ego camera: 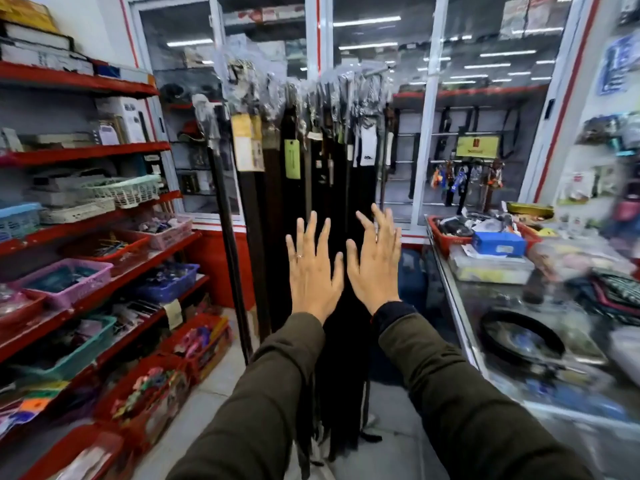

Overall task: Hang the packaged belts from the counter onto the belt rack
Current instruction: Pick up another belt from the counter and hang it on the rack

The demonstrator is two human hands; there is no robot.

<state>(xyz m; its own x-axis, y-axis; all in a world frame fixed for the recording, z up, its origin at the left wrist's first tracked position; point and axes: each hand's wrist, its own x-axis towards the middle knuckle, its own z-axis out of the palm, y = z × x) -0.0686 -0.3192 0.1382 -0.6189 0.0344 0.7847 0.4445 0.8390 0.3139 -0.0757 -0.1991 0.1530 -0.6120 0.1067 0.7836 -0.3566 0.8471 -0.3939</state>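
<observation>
- Head view: both hands are reaching out in front of the hanging belts, backs toward the camera, dark olive sleeves running up from the bottom edge.
- The left hand point(311, 268) is spreading flat, fingers fanned wide apart, holding nothing; a thin ring is sitting on one finger.
- The right hand point(375, 261) is likewise stretching open w/ fingers splayed and tilting a bit rightward, gripping nothing; thumbs of the two hands are nearly meeting.
- Can't tell whether the palms are touching the belts or hovering just in front.
- The tall belt rack w/ a metal bar on top point(367, 72) is standing straight ahead, btwn the shelving and the counter.
- Long dark packaged belts in clear plastic sleeves point(304, 157) are hanging in a dense row from it, reaching almost to the floor; a yellow card label and a green tag are showing near the tops.
- A coiled black belt in clear wrap point(521, 337) is lying on the glass-topped counter point(460, 306) at right, well apart from the rack.
- A red plastic basket of small goods point(445, 239) is sitting at the counter's far end, a blue box beside it.
- Red metal shelves w/ coloured plastic baskets point(86, 154) are lining the left side.
</observation>
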